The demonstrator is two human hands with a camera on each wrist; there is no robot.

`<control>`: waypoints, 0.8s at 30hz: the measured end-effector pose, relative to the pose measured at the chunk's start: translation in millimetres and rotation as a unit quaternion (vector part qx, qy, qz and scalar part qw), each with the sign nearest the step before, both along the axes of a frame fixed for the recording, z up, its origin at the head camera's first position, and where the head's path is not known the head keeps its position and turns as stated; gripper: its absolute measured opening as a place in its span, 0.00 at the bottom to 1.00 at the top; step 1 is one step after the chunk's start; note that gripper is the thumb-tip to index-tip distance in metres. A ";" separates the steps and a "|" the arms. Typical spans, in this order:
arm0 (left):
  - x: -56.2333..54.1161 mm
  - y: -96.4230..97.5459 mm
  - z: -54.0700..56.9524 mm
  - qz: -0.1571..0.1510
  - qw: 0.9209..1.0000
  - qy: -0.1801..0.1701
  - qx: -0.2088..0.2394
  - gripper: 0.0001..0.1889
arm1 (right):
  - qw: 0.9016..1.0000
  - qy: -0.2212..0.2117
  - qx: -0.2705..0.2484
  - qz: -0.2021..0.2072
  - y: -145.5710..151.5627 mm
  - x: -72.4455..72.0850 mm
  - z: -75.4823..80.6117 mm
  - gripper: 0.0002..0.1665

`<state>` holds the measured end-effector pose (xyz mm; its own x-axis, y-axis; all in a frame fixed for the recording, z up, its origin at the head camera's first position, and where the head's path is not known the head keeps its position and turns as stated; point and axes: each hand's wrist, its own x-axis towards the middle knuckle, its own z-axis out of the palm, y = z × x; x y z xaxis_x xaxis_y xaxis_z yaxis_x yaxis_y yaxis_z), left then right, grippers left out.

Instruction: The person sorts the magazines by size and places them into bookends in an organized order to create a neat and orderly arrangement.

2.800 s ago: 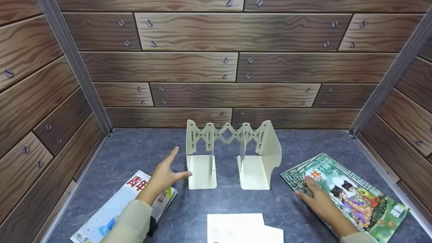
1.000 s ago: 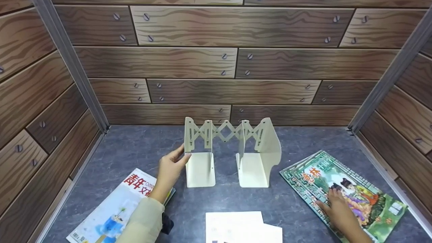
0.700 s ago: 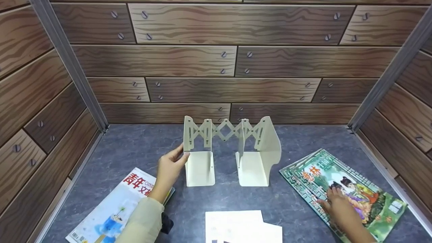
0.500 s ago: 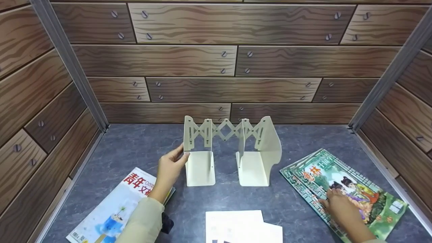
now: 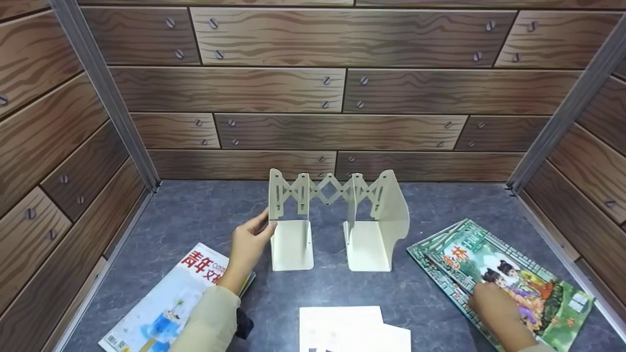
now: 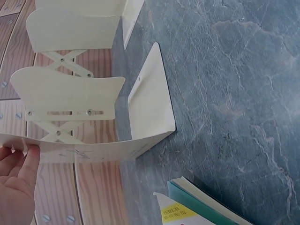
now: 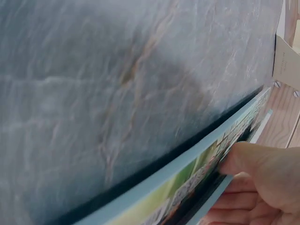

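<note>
A cream expandable bookend stands upright mid-table, with zigzag links joining its panels. My left hand pinches the edge of its left end panel, thumb inside and fingers outside, as the left wrist view also shows on that panel. At the right, a green illustrated magazine lies on top of a small stack. My right hand grips its left edge. In the right wrist view the thumb is tucked into the gap below the top magazine, the curled fingers on its other side.
Another stack, topped by a pale blue magazine with red characters, lies at the left under my left forearm. White papers lie at the near middle. Wood-patterned walls close in the back and sides of the table.
My left hand has come from beside the bookend to pinch its left panel. The right hand has slid nearer along the top magazine, and its fingers have curled onto the magazine's edge.
</note>
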<state>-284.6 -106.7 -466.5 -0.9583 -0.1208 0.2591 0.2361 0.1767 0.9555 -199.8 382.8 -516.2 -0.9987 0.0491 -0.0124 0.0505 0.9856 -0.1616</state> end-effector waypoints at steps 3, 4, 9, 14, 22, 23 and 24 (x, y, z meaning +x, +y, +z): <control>-0.6 1.0 -0.3 -0.002 1.000 0.004 0.004 0.21 | 1.000 -0.008 -0.007 -0.019 -0.7 2.2 0.7 0.06; -0.7 1.2 -0.1 -0.002 1.000 0.003 0.005 0.21 | 1.000 -0.007 -0.009 -0.027 -1.0 3.0 0.2 0.06; 0.7 1.2 0.7 0.001 1.000 -0.001 0.007 0.21 | 0.998 -0.006 -0.023 -0.065 -4.8 7.2 -2.4 0.10; 2.7 1.0 2.0 0.005 1.000 -0.008 -0.002 0.21 | 0.995 0.007 -0.041 -0.090 -6.7 12.1 -3.6 0.10; 3.0 2.8 2.5 0.011 1.000 -0.004 -0.007 0.21 | 0.994 0.045 -0.047 -0.087 -2.6 17.9 -6.3 0.06; 3.1 2.9 2.6 0.012 1.000 -0.006 -0.005 0.21 | 0.994 0.050 -0.045 -0.086 -2.0 18.4 -6.0 0.06; 2.9 3.1 2.6 0.013 1.000 -0.005 -0.005 0.21 | 0.994 0.055 -0.045 -0.087 -1.9 18.9 -5.3 0.06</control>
